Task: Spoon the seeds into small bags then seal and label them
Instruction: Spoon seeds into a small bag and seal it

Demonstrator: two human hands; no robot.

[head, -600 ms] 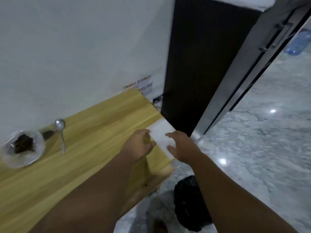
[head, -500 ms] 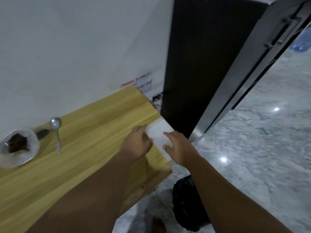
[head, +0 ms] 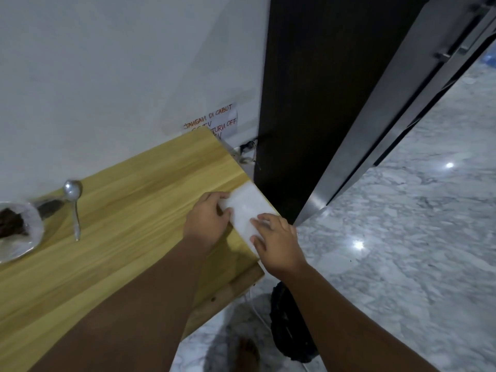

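Observation:
A pile of small clear bags [head: 245, 208] lies at the right edge of the wooden table [head: 128, 224]. My left hand [head: 208, 220] pinches the pile's left end with thumb and fingers. My right hand [head: 277, 241] rests fingers-down on its near right part. At the far left a clear plastic bag [head: 25, 232] lies open with dark seeds [head: 10, 221] inside. A metal spoon [head: 73, 204] lies beside it, bowl toward the wall.
A white wall with a handwritten note [head: 214, 122] backs the table. A dark panel [head: 316, 103] and a steel door [head: 402, 108] stand to the right. A black bag [head: 290, 323] sits on the marble floor [head: 402, 251] below the table's corner.
Both hands have closed in on the pile of bags; my left fingers now pinch its end and my right fingers press on it. The view shifted slightly right.

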